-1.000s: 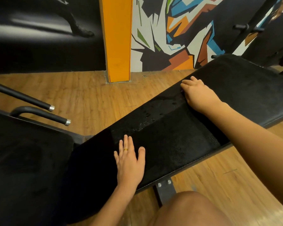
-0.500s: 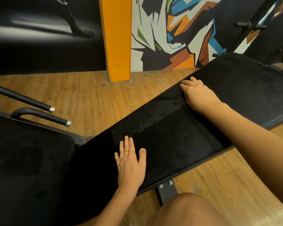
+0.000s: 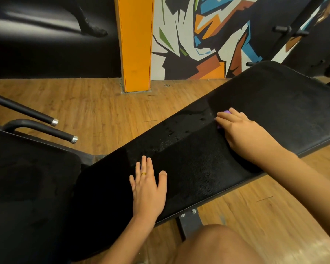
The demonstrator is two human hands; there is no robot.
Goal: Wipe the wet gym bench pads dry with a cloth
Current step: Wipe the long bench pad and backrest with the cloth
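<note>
A long black bench pad runs diagonally from lower left to upper right. Water droplets sit on its far side, between my hands. My right hand lies flat on the pad and presses down a purple cloth. Only small bits of the cloth show at my fingertips; the rest is hidden under the hand. My left hand rests flat on the pad nearer to me, fingers straight, a ring on one finger. A second black pad fills the lower left.
Two black metal bars with silver ends stick out over the wooden floor at the left. An orange pillar and a painted wall stand behind. The bench's metal leg and my knee are below the pad.
My right hand has slid a little back from the pad's far edge toward me, and a bit of purple cloth now shows. My left hand has stayed put.
</note>
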